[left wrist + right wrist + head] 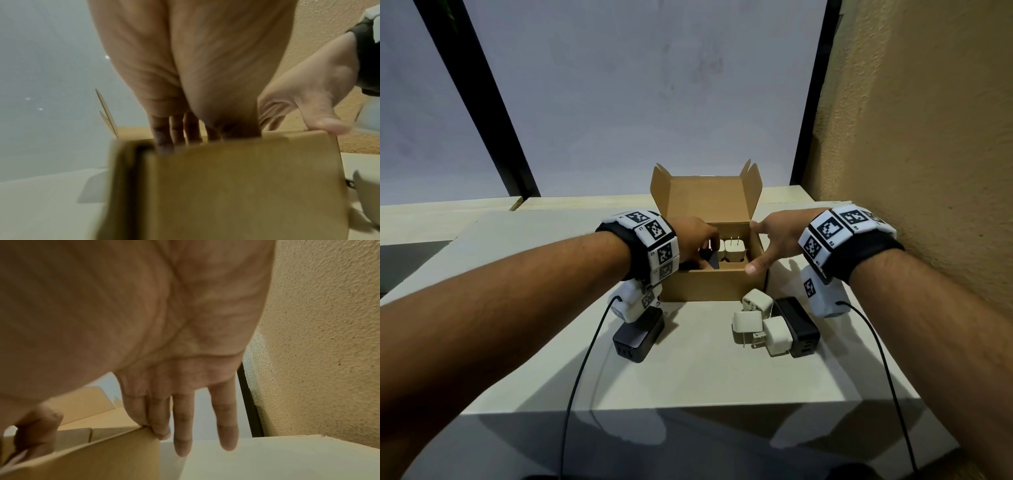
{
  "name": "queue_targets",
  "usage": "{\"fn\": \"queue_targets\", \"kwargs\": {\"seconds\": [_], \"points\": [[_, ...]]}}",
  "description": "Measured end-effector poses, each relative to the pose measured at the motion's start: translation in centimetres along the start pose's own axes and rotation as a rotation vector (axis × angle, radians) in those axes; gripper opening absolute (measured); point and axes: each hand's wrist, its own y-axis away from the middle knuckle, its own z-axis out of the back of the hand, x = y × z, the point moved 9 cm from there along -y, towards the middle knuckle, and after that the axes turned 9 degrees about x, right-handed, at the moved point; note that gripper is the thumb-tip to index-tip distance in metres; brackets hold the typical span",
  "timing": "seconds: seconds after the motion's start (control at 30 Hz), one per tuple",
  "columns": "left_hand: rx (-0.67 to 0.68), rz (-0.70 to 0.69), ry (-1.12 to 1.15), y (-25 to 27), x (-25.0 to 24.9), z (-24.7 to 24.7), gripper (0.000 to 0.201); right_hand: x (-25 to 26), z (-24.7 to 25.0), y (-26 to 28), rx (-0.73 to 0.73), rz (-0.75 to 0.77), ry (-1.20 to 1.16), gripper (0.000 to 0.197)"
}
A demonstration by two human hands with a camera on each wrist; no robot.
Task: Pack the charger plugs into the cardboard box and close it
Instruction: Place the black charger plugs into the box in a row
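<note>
Partly packed: cardboard box (709, 284) open, white plugs (732, 251) inside, five chargers (748, 322) outside; left hand (693, 240) in box, grip unclear; right hand (774, 240) spread on rim.

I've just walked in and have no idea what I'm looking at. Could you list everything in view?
cardboard box: one, brown, middle of the table, lid flaps up
white plugs in the box: at least two, prongs up; more may be hidden
dark thing in the box: one, black, under the left fingers, mostly hidden
white plugs on the table: three, clustered at the box's front right
black chargers on the table: two, one front left, one beside the white cluster
table: one, off-white
wall: tan, rough, right side
wrist bands: two, black with marker blocks, cables trailing
left hand: reaching into the box
right hand: resting on the box's right wall
</note>
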Motion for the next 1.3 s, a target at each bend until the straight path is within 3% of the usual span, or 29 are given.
{"fn": "queue_targets", "kwargs": {"seconds": [0.27,0.47,0.57,0.63,0.7,0.93,1.03,1.13,1.3], "points": [[0.02,-0.077,-0.02,1.4,0.1,-0.4,0.045,0.0,0.0,0.2,-0.001,-0.01,-0.025,0.115],[-0.193,-0.243,0.193,8.1,-0.5,1.1,0.039,0.0,0.0,0.0,0.009,0.004,-0.011,0.122],[0.0,-0.296,0.185,11.4,-0.2,-1.8,0.052,0.1,0.0,0.0,0.021,0.009,-0.012,0.129],[0.184,-0.255,0.159,12.7,0.5,-4.8,0.069,0.0,0.0,0.0,0.021,0.002,-0.011,0.129],[0.247,-0.194,0.115,13.4,1.3,-6.7,0.082,-0.1,0.0,0.0,0.017,-0.006,-0.004,0.125],[0.131,-0.186,0.046,12.8,0.7,-7.5,0.085,0.2,0.1,0.1,0.034,0.002,0.01,0.127],[0.097,-0.231,-0.003,12.4,-0.4,-7.0,0.078,0.2,0.1,-0.1,0.043,0.015,0.016,0.131],[0.043,-0.314,0.096,12.2,-1.1,-5.6,0.07,0.2,0.1,-0.1,0.037,0.013,0.022,0.132],[-0.269,-0.445,0.378,12.6,-1.6,-1.2,0.069,-0.1,0.1,-0.3,0.016,0.009,0.019,0.124]]}}
